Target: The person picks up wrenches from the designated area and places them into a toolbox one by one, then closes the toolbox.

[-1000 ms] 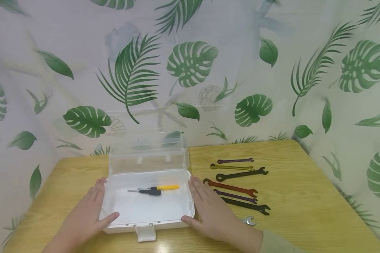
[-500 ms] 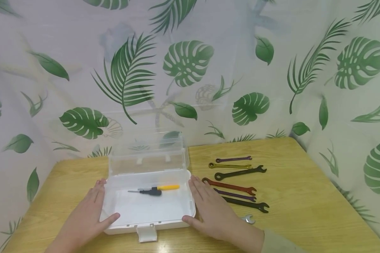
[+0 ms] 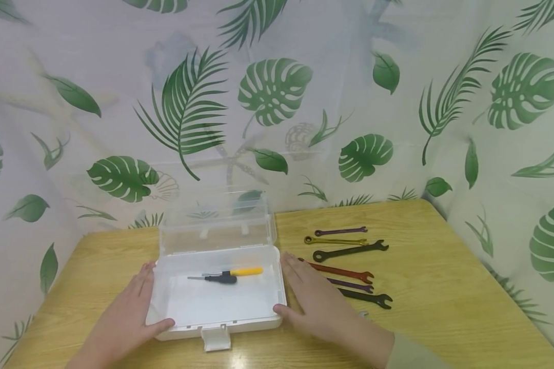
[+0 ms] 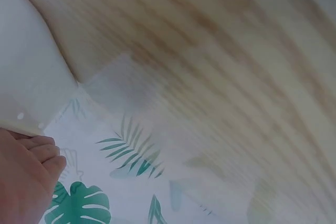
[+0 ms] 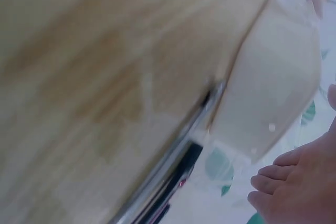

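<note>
A white plastic toolbox point(image 3: 212, 307) stands on the table with its clear lid point(image 3: 217, 237) raised at the back and its front latch point(image 3: 216, 339) hanging down. Inside lie a screwdriver with a yellow handle point(image 3: 246, 271) and a black-handled screwdriver point(image 3: 222, 279), side by side. My left hand point(image 3: 122, 312) rests along the box's left side, fingers extended and thumb over the front corner. My right hand point(image 3: 316, 302) is beside the right wall, its fingers straight and slightly off it, with the thumb tip near the front right corner. Neither hand grips anything.
Several combination wrenches lie to the right: purple point(image 3: 341, 231), gold point(image 3: 336, 241), black point(image 3: 351, 251), red point(image 3: 343, 272) and others. My right hand and forearm partly cover the nearer ones, including a silver one point(image 3: 363, 313). A leaf-patterned cloth point(image 3: 277, 92) hangs behind the wooden table point(image 3: 443, 287).
My right hand has moved a little to the right, off the box's side and over more of the wrenches. The box has shifted very slightly right; my left hand stays against it.
</note>
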A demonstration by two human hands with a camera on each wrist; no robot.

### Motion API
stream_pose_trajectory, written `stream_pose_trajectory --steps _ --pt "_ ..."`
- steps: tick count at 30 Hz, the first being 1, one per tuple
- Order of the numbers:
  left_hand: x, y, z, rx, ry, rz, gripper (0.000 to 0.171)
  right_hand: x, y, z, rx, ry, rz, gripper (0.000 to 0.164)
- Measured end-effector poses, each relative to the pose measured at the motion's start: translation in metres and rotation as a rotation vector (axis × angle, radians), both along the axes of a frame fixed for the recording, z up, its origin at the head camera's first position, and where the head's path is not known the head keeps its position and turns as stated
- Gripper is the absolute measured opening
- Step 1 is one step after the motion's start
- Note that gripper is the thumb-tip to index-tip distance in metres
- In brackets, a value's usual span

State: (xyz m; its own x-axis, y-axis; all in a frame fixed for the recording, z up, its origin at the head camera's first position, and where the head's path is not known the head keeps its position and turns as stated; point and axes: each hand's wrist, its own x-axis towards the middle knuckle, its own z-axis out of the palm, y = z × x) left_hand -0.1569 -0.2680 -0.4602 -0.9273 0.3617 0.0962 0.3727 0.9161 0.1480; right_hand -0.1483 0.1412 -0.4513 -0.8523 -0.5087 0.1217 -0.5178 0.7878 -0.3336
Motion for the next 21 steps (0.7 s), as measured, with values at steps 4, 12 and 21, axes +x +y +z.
stream_pose_trajectory --steps 4,12,21 --pt "-0.001 -0.003 -0.001 -0.014 0.012 -0.028 0.13 -0.006 0.01 0.006 -0.043 -0.002 -0.039 0.087" --pt "0.0 -0.003 0.001 0.014 0.003 -0.024 0.13 -0.021 0.033 0.012 -0.087 0.017 -0.102 0.085" --pt "0.001 -0.003 0.002 0.0 0.026 -0.028 0.124 -0.042 0.054 0.016 -0.122 0.117 -0.17 0.074"
